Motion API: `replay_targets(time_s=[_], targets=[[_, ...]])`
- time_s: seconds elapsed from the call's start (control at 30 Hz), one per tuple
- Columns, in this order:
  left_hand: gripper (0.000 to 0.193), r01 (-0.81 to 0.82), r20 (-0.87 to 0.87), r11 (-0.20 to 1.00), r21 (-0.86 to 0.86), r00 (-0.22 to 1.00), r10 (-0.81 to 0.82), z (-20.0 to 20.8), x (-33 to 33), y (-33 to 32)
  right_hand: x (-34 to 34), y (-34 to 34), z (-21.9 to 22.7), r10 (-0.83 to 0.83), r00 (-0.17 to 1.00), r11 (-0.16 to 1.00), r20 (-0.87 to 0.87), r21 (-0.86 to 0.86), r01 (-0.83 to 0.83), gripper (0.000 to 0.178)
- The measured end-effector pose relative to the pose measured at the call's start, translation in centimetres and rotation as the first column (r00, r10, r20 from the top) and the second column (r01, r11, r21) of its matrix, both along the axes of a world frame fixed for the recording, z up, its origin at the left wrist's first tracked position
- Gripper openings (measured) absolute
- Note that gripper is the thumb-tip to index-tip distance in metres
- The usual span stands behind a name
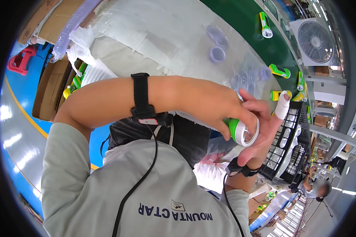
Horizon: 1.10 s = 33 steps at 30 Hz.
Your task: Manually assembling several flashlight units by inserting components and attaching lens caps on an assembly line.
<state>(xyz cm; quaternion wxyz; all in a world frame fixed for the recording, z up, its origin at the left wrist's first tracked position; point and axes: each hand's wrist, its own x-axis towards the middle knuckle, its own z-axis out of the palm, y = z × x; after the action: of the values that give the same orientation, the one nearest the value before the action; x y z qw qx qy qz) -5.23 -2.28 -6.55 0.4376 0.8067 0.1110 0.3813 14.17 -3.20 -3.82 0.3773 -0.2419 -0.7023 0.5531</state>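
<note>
My left arm reaches across to the right, and my left hand (227,106) is closed on a green flashlight (233,128) with a white ring around its clear front. The rest of its body is hidden under my fingers. My right hand (267,133) is just beside the white ring, fingers apart, palm facing the flashlight's front. White tape wraps one outstretched finger. Whether the right palm touches the ring, I cannot tell. Clear plastic cups (217,54) stand on the plastic-covered worktable (154,45), with more clear round pieces (245,80) beyond my hands.
Several green-and-yellow flashlights lie on the green belt (241,23), one flashlight (266,25) at its far side. A black crate (271,160) borders my right hand. A fan (315,41) stands beyond. Cardboard box (47,93) and red stool (21,60) are left. A person (310,189) is behind right.
</note>
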Motion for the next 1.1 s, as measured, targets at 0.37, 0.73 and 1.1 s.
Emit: replay_targets(time_s=[0.37, 0.73, 1.1], targets=[[0.042, -0.126, -0.074, 0.989, 0.076, 0.989, 0.132, -0.4, -0.1, -0.2, -2.2, -1.5, -1.7, -0.358, 0.934, 0.903, 0.000, 0.255, 0.346, 0.112], [0.038, -0.112, -0.164, 0.979, 0.170, 0.976, 0.140, 0.2, 0.1, -0.7, 0.7, -1.4, -1.2, -0.127, 0.991, 0.989, -0.040, 0.075, 0.130, 0.132], [0.032, -0.269, -0.188, 0.949, 0.164, 0.936, 0.297, 0.8, 0.2, -2.6, -1.0, -1.8, -1.7, -0.347, 0.931, 0.905, 0.111, 0.301, 0.301, 0.115]])
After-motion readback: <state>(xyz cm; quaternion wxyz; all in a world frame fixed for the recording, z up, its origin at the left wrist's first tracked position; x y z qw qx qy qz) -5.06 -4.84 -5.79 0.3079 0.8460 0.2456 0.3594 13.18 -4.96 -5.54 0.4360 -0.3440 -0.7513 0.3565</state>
